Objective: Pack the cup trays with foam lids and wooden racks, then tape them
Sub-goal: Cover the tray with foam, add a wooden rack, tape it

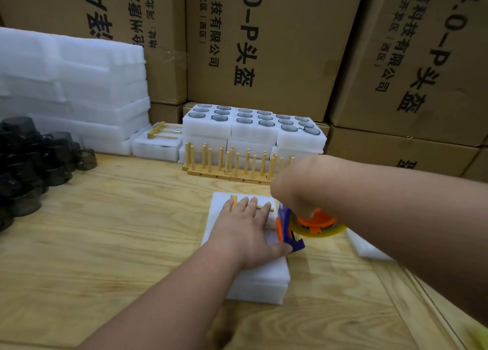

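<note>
A white foam package (260, 281) lies on the wooden table in front of me, with a wooden rack (260, 207) flat on its top. My left hand (247, 228) presses flat on the package and rack, fingers spread. My right hand (293, 191) grips an orange and blue tape dispenser (291, 232) with a yellowish tape roll (320, 228) at the package's right edge. Further back stand upright wooden racks (232, 164) and foam cup trays (253, 130) filled with dark cups.
A stack of white foam lids (74, 90) rises at the back left, with a packed foam tray (157, 144) beside it. Loose dark cups (29, 162) pile at the left. A foam piece (367, 246) lies right. Cardboard boxes (264, 40) wall the back.
</note>
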Demonstrator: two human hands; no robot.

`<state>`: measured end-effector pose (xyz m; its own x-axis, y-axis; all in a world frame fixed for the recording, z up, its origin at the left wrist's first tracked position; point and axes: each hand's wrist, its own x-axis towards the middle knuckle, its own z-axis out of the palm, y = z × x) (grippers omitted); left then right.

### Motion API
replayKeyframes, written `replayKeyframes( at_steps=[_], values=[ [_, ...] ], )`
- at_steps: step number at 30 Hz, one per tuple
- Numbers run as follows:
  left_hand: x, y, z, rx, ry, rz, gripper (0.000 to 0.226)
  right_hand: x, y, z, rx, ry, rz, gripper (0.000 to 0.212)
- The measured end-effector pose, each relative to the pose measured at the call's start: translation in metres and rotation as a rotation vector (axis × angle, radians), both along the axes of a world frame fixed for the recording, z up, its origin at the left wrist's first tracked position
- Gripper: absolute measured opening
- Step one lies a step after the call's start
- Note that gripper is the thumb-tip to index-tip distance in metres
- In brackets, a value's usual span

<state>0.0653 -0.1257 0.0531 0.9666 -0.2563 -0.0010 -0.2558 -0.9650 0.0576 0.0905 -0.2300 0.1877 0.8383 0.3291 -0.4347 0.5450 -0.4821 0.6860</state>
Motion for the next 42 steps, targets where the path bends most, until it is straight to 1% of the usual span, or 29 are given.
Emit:
replayKeyframes(
  at_steps=[6, 17, 21, 23, 29, 32, 34, 37, 42],
  values=[
    [-0.002, 0.0, 0.003, 0.025, 0.024, -0.01, 0.103, -0.003, -0.015, 0.0, 0.022, 0.053, -0.024, 0.038],
    [0.001, 0.001, 0.0, 0.04, 0.015, -0.017, 0.101, -0.002, -0.043, -0.005, 0.127, 0.106, -0.067, 0.042],
    [0.0, 0.002, -0.003, 0.049, 0.007, -0.016, 0.099, -0.007, -0.051, -0.029, 0.13, 0.133, -0.109, 0.044],
    [0.002, 0.001, -0.003, 0.049, 0.006, -0.015, 0.102, -0.006, -0.061, -0.038, 0.195, 0.133, -0.155, 0.047],
    [0.005, 0.002, -0.006, 0.064, 0.002, -0.02, 0.11, -0.008, -0.099, -0.031, 0.433, 0.175, -0.383, 0.067],
    [0.006, 0.003, -0.007, 0.048, -0.01, -0.019, 0.109, -0.009, -0.109, -0.033, 0.544, 0.164, -0.455, 0.08],
    [0.006, 0.002, -0.007, 0.039, -0.009, -0.02, 0.11, -0.009, -0.113, -0.036, 0.602, 0.155, -0.494, 0.083],
    [0.006, 0.002, -0.006, 0.023, -0.01, -0.02, 0.112, -0.009, -0.118, -0.042, 0.629, 0.167, -0.525, 0.08],
    [0.003, 0.003, -0.007, 0.009, -0.001, -0.019, 0.106, -0.013, -0.125, -0.037, 0.627, 0.169, -0.549, 0.073]
  ],
)
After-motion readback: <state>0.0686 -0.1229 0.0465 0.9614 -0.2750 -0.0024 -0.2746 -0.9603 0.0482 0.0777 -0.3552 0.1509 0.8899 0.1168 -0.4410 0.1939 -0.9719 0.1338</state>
